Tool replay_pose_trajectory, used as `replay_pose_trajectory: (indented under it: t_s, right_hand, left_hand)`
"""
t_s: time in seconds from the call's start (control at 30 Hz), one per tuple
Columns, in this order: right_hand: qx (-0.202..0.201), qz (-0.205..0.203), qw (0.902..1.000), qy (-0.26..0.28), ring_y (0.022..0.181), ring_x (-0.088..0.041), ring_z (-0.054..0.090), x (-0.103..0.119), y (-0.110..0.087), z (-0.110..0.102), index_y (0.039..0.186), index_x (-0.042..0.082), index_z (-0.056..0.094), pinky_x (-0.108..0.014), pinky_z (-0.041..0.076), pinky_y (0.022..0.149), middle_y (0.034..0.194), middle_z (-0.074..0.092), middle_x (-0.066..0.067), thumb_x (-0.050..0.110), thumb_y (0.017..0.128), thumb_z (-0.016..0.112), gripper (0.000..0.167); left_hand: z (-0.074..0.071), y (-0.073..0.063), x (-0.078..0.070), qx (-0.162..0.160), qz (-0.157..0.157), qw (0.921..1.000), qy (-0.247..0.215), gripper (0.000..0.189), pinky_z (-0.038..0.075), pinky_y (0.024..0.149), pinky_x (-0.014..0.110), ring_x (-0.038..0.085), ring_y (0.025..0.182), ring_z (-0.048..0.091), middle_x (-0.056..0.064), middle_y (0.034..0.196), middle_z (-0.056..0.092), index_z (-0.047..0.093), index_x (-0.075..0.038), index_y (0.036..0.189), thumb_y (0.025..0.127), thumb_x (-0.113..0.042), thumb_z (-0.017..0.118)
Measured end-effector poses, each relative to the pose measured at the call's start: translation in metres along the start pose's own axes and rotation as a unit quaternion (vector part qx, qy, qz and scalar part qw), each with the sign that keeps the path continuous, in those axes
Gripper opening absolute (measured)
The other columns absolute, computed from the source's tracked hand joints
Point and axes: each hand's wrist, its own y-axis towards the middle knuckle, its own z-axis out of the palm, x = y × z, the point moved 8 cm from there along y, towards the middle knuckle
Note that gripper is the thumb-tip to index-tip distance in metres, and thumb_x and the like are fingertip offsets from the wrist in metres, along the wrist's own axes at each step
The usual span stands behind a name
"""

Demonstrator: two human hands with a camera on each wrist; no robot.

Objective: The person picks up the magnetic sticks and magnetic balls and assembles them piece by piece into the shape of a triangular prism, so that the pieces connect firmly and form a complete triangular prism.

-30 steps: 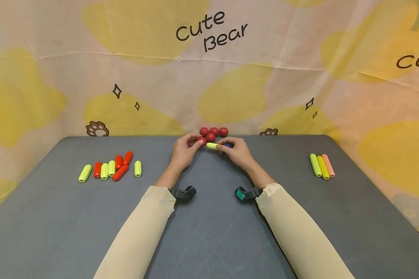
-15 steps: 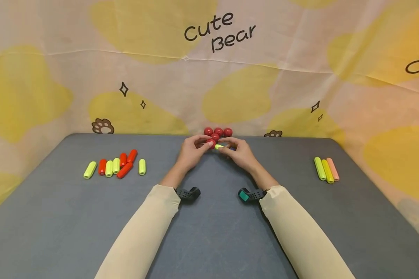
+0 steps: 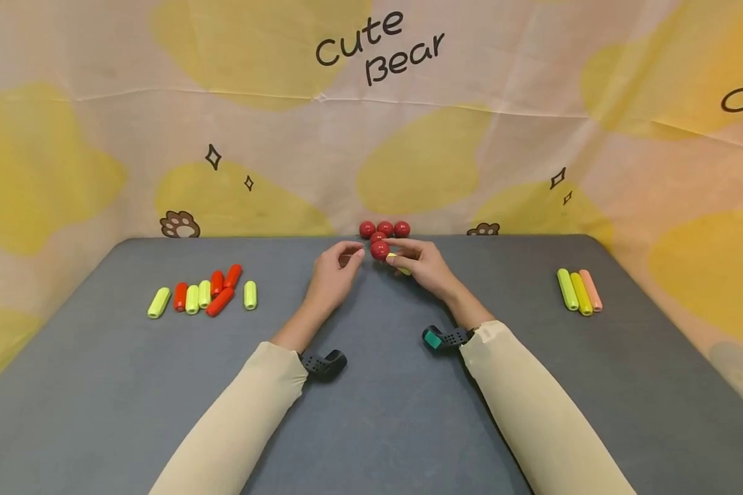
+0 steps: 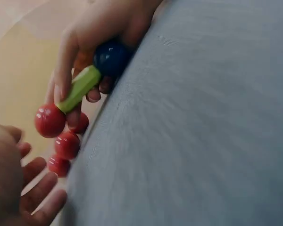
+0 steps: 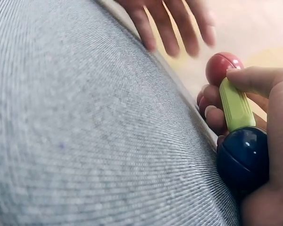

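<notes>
Right hand (image 3: pixel 427 268) up near the far edge of the grey tabletop (image 3: pixel 378 412), fingers curled round a lime-green stick (image 4: pixel 79 88) with a red ball (image 4: pixel 50 120) stuck on its outer end and a dark blue ball (image 5: pixel 243 157) tucked into the palm at the other. Seen from the right wrist, thumb pressing along the stick, fingers wrapped below, a firm pinch. Left hand (image 3: pixel 334 271) just beside it, fingers loose and spread, holding nothing, tips close to the red ball without touching. Behind the assembly, a cluster of spare red balls (image 3: pixel 384 229) tight against the far edge. Over toward the left edge, a scatter of short red and lime sticks (image 3: pixel 204 295); toward the right edge, three longer sticks (image 3: pixel 578 291) lying side by side, two lime and one pink. Black wrist mounts (image 3: pixel 325 363) on both cream sleeves. Risk from here, as a judgement: red ball seemingly held only by its joint at the stick's tip, so a tilt or a knock against the spare balls could pop it off and send it rolling off the far edge. Blue ball half hidden in the palm; a slackened grip could let that end drop too.
</notes>
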Motion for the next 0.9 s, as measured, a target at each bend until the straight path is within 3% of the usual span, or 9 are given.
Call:
replay_pose_trajectory:
  t_s: [0.1,0.2,0.37,0.47,0.53,0.67,0.77,0.9]
  right_hand:
    - [-0.001,0.000,1.0000,0.000,0.081,-0.025,0.067,0.002,0.001,0.002,0.136,0.012,0.065,-0.029,0.054,0.076,0.105,0.073,-0.026,0.017,0.097,0.068,0.040]
    - [-0.001,0.001,1.0000,0.000,0.081,-0.026,0.066,0.002,0.001,0.001,0.136,0.013,0.065,-0.029,0.054,0.075,0.103,0.073,-0.026,0.018,0.097,0.069,0.040]
    - [0.003,0.004,1.0000,0.000,0.078,-0.019,0.067,0.001,0.002,0.003,0.137,0.014,0.065,-0.030,0.056,0.075,0.104,0.073,-0.024,0.018,0.097,0.068,0.040]
    - [0.000,0.006,1.0000,0.000,0.076,-0.015,0.066,0.000,0.003,0.001,0.137,0.014,0.065,-0.028,0.054,0.073,0.103,0.073,-0.024,0.017,0.097,0.068,0.040]
    - [-0.002,0.008,1.0000,0.005,0.074,-0.012,0.065,0.001,0.003,-0.001,0.136,0.015,0.065,-0.027,0.053,0.071,0.103,0.073,-0.024,0.017,0.097,0.069,0.039]
    - [-0.010,0.003,0.9995,0.028,0.072,-0.009,0.065,0.001,0.004,-0.002,0.135,0.012,0.065,-0.025,0.053,0.069,0.104,0.072,-0.026,0.015,0.096,0.069,0.040]
    - [-0.020,0.001,0.9984,0.052,0.073,-0.009,0.067,0.001,0.005,-0.004,0.136,0.009,0.065,-0.024,0.055,0.071,0.107,0.072,-0.028,0.012,0.095,0.069,0.041]
    - [-0.030,0.009,0.9969,0.073,0.073,-0.009,0.069,-0.001,0.006,-0.006,0.136,0.008,0.064,-0.023,0.056,0.074,0.103,0.075,-0.021,0.012,0.095,0.070,0.041]
  left_hand:
    - [-0.016,-0.015,-0.004,0.012,0.010,0.9969,0.078,0.033,0.054,0.098,0.044,0.025,0.112,0.067,0.009,0.121,0.071,0.067,-0.008,0.127,0.103,-0.028,0.059]
    - [-0.039,-0.030,-0.007,0.009,0.017,0.9888,0.148,0.029,0.055,0.094,0.044,0.025,0.109,0.067,0.009,0.121,0.069,0.069,-0.010,0.124,0.099,-0.025,0.064]
    - [-0.088,-0.048,-0.003,-0.026,0.023,0.9621,0.270,0.027,0.056,0.077,0.045,0.028,0.098,0.068,0.010,0.118,0.069,0.074,-0.014,0.118,0.091,-0.020,0.073]
    - [-0.116,-0.049,0.002,-0.045,-0.001,0.9443,0.326,0.031,0.054,0.077,0.049,0.034,0.103,0.065,0.014,0.121,0.067,0.074,-0.012,0.119,0.090,-0.022,0.074]
    - [-0.131,-0.047,0.009,-0.040,-0.031,0.9364,0.347,0.038,0.051,0.083,0.053,0.040,0.109,0.059,0.020,0.124,0.063,0.070,-0.009,0.124,0.089,-0.026,0.073]
    - [-0.150,-0.047,0.019,0.004,-0.089,0.9267,0.365,0.057,0.044,0.096,0.059,0.048,0.117,0.050,0.028,0.129,0.052,0.060,-0.002,0.135,0.090,-0.036,0.070]
    - [-0.156,-0.048,0.021,0.035,-0.112,0.9226,0.367,0.061,0.045,0.098,0.061,0.050,0.119,0.051,0.031,0.132,0.052,0.057,0.001,0.137,0.090,-0.036,0.068]
    - [-0.155,-0.049,0.021,0.060,-0.126,0.9218,0.362,0.056,0.051,0.092,0.058,0.048,0.112,0.061,0.032,0.130,0.061,0.060,0.006,0.131,0.087,-0.027,0.071]
